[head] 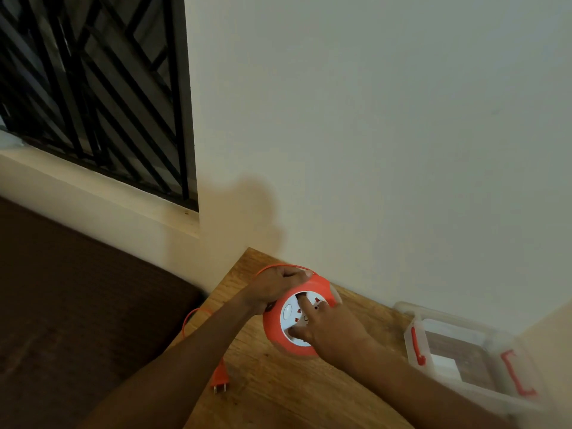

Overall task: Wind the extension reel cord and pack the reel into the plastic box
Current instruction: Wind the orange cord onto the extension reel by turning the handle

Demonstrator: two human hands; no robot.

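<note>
No readable text, label, brand or number is seen anywhere. Small dark marks are noted on the white face of the extension reel [301, 317], at about 6 o'clock in the view, but they are too blurred to be read.

Extension reel [315, 284]: orange housing, white centre disc with small red and black marks. Cord [187, 320] and plug [220, 374]: orange, plug pins metallic. Plastic box [458, 331]: clear, frosted white, with red latches. Table [278, 391]: warm brown wood grain. Wall [387, 134]: plain off-white. Window grille [93, 82]: black, diagonal bar pattern. Floor [77, 305]: dark brown.
</note>
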